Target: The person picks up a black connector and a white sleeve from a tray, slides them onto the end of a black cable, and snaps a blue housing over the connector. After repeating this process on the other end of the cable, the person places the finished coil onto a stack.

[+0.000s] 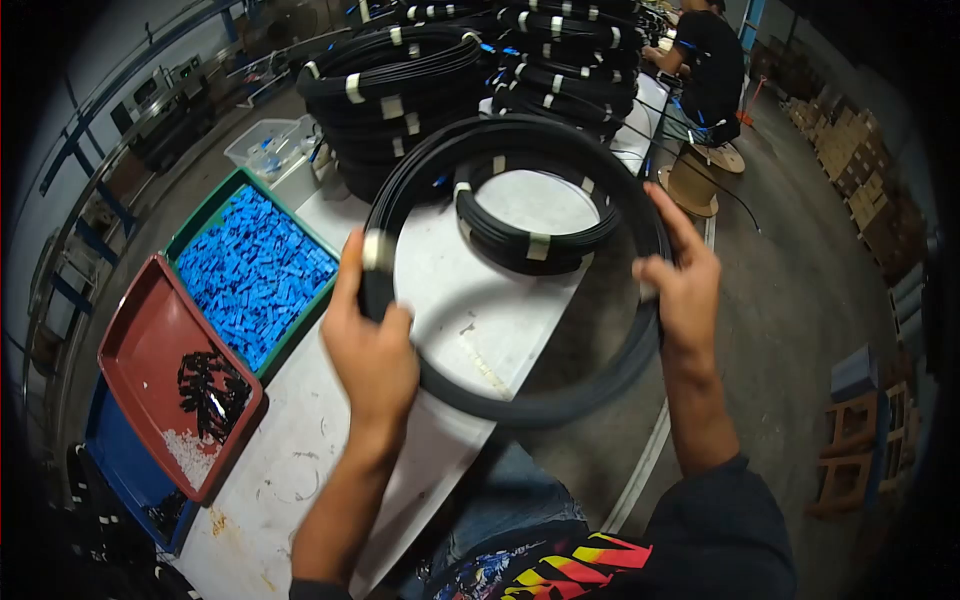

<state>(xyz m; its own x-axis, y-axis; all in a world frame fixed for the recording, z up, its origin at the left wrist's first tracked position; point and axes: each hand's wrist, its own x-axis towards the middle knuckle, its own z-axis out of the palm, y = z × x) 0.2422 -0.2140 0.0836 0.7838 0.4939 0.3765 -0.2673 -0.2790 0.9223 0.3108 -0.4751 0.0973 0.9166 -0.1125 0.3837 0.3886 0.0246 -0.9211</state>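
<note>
Left hand (375,345) is closed around the large black cable coil (530,408) at its 9 o'clock. Right hand (682,285) clamps the 3 o'clock side. The coil is held over the white table (470,320) edge, open face toward the camera, widest 9-to-3. Red tray (140,350) at 8 o'clock, green tray (205,210) of blue parts at 9. Smaller coil (535,235) lies flat beyond. Coil stacks (400,90) at 12.

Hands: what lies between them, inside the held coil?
In the head view, between left hand and right hand, the big coil frames bare white table and a smaller taped coil lying on it.
</note>
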